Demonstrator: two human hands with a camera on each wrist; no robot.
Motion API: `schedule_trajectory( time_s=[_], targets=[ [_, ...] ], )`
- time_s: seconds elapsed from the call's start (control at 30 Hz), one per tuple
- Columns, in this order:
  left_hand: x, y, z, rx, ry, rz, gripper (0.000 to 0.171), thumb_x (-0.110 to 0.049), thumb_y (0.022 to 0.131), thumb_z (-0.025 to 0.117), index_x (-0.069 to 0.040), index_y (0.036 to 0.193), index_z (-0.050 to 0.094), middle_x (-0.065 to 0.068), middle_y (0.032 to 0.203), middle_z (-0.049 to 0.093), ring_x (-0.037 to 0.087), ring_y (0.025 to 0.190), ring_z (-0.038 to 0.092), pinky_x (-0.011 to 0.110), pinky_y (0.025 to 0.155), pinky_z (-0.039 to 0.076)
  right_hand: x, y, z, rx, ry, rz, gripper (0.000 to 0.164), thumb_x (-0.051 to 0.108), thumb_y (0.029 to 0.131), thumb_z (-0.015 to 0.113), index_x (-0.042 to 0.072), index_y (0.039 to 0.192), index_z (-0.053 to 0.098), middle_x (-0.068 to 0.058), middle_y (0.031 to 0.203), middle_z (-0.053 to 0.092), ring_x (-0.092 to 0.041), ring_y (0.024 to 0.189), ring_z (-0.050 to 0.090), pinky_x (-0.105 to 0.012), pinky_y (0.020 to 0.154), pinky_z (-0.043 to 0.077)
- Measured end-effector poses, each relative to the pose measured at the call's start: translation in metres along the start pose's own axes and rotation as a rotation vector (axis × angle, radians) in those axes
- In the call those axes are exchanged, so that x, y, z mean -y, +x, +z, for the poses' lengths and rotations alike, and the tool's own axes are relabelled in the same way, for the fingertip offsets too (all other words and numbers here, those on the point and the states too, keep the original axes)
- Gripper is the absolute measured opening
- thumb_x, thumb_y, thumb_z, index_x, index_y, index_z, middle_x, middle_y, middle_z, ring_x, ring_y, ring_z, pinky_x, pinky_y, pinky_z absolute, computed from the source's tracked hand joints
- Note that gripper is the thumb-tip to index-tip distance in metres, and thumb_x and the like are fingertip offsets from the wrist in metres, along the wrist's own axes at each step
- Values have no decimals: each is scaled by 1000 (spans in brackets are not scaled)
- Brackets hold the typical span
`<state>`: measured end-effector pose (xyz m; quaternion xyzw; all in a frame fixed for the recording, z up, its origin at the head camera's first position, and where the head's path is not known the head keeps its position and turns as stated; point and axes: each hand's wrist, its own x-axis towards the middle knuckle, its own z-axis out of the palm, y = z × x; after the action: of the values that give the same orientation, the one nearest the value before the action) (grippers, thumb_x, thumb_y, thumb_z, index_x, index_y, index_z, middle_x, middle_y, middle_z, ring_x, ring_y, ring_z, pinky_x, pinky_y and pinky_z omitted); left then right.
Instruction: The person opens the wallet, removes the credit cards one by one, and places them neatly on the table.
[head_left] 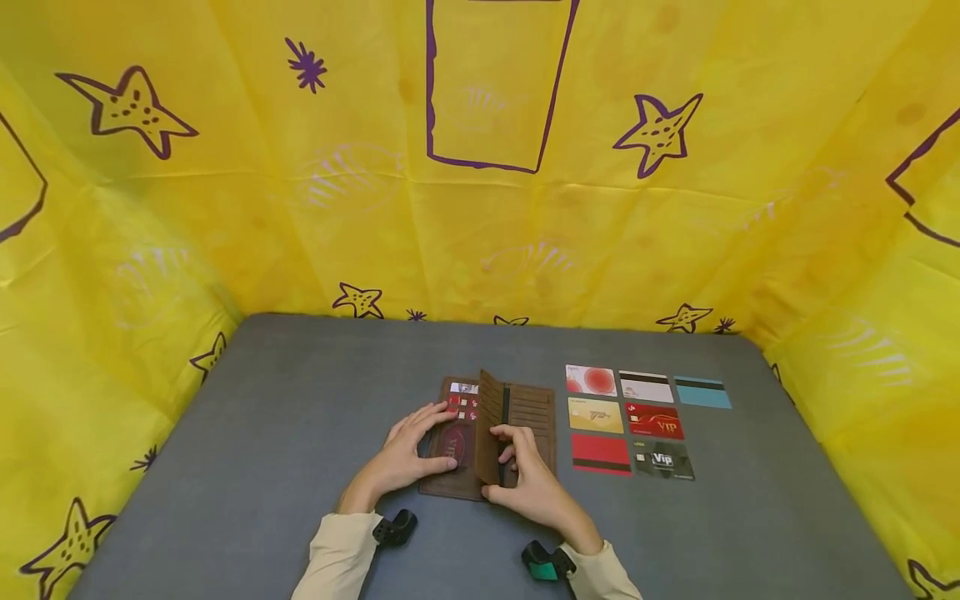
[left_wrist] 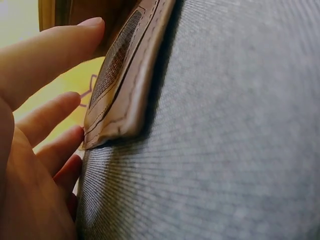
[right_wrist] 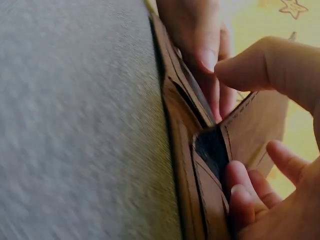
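A brown leather wallet (head_left: 534,407) lies open on the grey table, its middle flap (head_left: 489,417) standing nearly upright. My right hand (head_left: 536,487) holds this flap, the thumb at its near edge and the index finger against its side. In the right wrist view the other fingers are curled beside the flap (right_wrist: 260,120), over a dark fold. My left hand (head_left: 400,457) rests along the wallet's left panel with fingers extended and thumb spread. Cards (head_left: 467,403) show in that panel's upper slots, and a dark red card (head_left: 457,442) sits in the window pocket below.
Right of the wallet, several cards lie in rows, among them a gold card (head_left: 596,415), a red VIP card (head_left: 656,422), a black Vip card (head_left: 664,461) and a blue card (head_left: 702,392). Yellow patterned cloth (head_left: 480,242) rises behind the table (head_left: 300,400).
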<state>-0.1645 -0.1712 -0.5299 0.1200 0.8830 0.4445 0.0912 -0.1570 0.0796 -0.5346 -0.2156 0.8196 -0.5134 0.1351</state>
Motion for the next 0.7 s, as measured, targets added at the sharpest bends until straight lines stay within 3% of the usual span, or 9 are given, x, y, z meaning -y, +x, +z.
schedule_trajectory(
  time_s=[0.33, 0.57, 0.7],
  targets=[
    [1, -4, -1, -13, -19, -25, 67, -31, 82, 80, -17, 142, 54, 7, 159, 38, 35, 153, 20, 65, 118, 9, 16, -4, -8, 7, 113, 57, 87, 12, 79, 75, 14, 147, 20, -11, 143, 34, -19, 110, 48, -25, 88, 43],
    [0, -3, 0, -16, -26, -14, 66, -30, 82, 80, -16, 142, 55, 7, 159, 38, 35, 153, 20, 64, 118, 9, 29, -8, -24, -23, 45, 5, 89, 9, 81, 76, 11, 149, 19, -15, 134, 36, -20, 105, 49, -29, 85, 46],
    [-1, -1, 0, -19, -24, -5, 66, -29, 82, 80, -16, 141, 55, 7, 159, 38, 35, 152, 21, 64, 118, 10, 32, -11, -41, -23, -5, -58, 81, 6, 83, 73, 11, 147, 24, -15, 131, 37, -19, 101, 50, -29, 82, 47]
  ],
)
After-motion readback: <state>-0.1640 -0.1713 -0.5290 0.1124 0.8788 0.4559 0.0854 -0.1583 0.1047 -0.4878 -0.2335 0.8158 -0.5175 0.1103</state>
